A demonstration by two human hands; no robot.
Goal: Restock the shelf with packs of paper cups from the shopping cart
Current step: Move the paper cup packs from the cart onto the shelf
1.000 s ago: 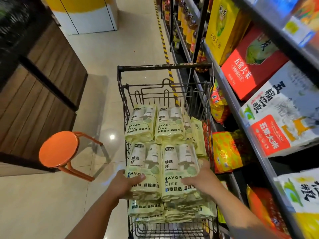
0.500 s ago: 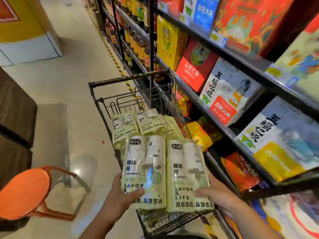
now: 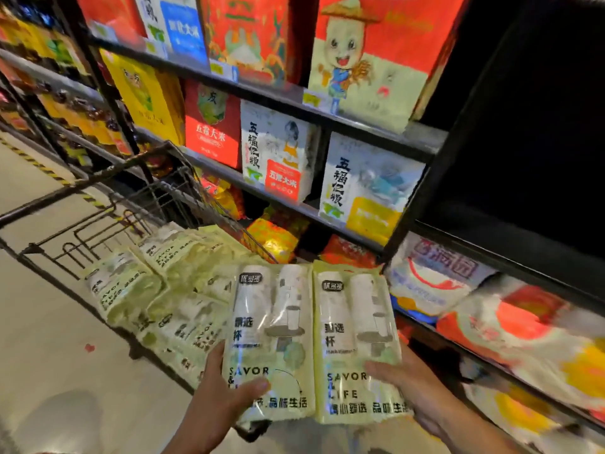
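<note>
Left hand (image 3: 219,393): I see its fingers curled around the lower edge of the left cup pack (image 3: 270,335), thumb pressed flat on the front.
Right hand (image 3: 414,385): thumb across the right cup pack (image 3: 357,342), other fingers hidden beneath.
Packs: held side by side, touching, above the cart's near end, beside the shelf (image 3: 370,240).
Cart (image 3: 108,204): more packs (image 3: 170,290) piled inside.
</note>
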